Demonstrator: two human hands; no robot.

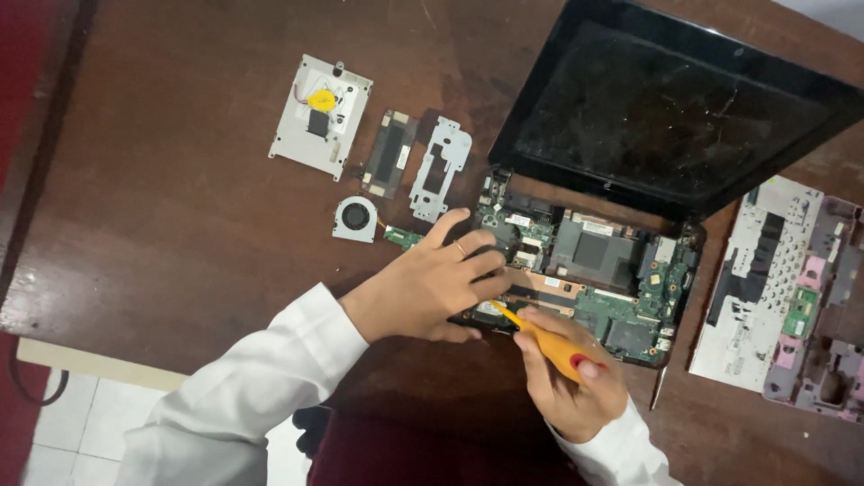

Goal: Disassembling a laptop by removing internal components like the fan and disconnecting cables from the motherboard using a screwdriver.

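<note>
An opened small laptop lies on the brown wooden table, its green motherboard (621, 306) bare and its black screen (684, 108) folded back. My left hand (432, 283) rests on the board's left end, fingers pressing a dark part there. My right hand (571, 378) grips an orange-handled screwdriver (544, 342), its tip pointing up-left onto the board near the copper heat pipe (549, 286), just below my left fingers. Both arms wear white sleeves.
Removed parts lie to the upper left: a silver plate with a yellow piece (321, 115), a dark bracket (390, 153), a white metal bracket (439, 167) and a small round fan (355, 219). A keyboard frame (765, 279) and pinkish casing (823, 315) sit at right.
</note>
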